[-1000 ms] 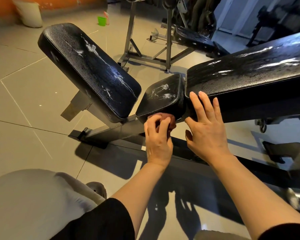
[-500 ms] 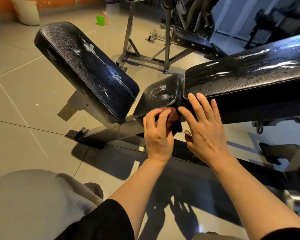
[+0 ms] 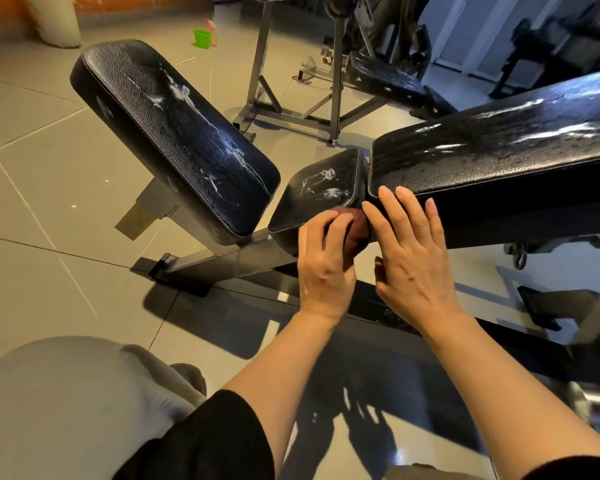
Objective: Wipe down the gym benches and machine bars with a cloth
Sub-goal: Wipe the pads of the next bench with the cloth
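A small black seat pad [image 3: 321, 188] with white smears sits between two long black bench pads. My left hand [image 3: 324, 261] grips a dark red cloth [image 3: 355, 230] and presses it against the seat pad's near side edge. My right hand [image 3: 411, 251] rests with straight fingers on the side of the wet, shiny bench pad [image 3: 499, 147] at the right. The inclined bench pad [image 3: 174, 133] at the left carries white streaks down its middle.
A grey metal rack frame [image 3: 291, 109] stands behind the benches, with another bench [image 3: 385, 77] beyond it. A green cup [image 3: 201, 38] and a white sack [image 3: 54, 20] sit on the tiled floor far back. My knee [image 3: 66, 403] is at lower left.
My left hand has slid the cloth up from under the seat pad onto its side edge. My right hand has stayed on the right bench pad's side.
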The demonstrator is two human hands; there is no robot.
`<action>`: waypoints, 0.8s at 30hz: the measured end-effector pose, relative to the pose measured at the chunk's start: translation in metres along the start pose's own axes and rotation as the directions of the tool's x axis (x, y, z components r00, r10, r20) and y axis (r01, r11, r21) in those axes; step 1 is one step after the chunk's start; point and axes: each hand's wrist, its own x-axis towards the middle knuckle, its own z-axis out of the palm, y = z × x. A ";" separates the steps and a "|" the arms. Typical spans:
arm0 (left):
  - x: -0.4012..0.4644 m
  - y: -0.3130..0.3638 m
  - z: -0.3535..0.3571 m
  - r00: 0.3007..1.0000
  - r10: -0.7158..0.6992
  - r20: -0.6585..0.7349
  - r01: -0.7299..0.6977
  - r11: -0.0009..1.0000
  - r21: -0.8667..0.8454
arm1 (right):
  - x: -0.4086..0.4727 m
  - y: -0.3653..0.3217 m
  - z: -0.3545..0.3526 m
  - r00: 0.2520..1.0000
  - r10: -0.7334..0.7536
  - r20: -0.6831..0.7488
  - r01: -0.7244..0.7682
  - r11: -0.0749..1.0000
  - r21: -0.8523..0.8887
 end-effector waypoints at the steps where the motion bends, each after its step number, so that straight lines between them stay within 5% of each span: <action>1: 0.006 0.000 0.002 1.000 0.014 0.000 -0.014 1.000 0.015 | 0.000 0.000 0.000 1.000 0.003 0.003 -0.003 1.000 0.002; 4: -0.004 -0.010 0.000 0.994 0.062 0.091 -0.070 0.994 0.086 | -0.001 0.000 0.001 1.000 -0.001 0.005 0.001 1.000 0.010; 8: -0.021 -0.016 -0.007 0.982 -0.046 0.184 0.029 0.996 0.089 | -0.001 0.000 0.001 1.000 -0.005 0.010 0.005 1.000 0.018; 15: -0.024 0.000 -0.030 0.984 -0.158 0.084 0.167 0.980 -0.107 | -0.005 -0.013 -0.008 0.993 -0.036 -0.110 0.065 0.961 0.269; 19: -0.025 0.012 -0.047 0.965 -0.185 0.187 0.213 0.966 -0.144 | -0.008 -0.024 -0.018 0.978 -0.104 0.179 -0.044 0.739 0.672; 24: -0.018 0.028 -0.069 0.960 -0.061 0.274 0.096 0.989 -0.116 | -0.014 -0.029 -0.036 0.971 0.043 0.233 -0.219 0.541 0.812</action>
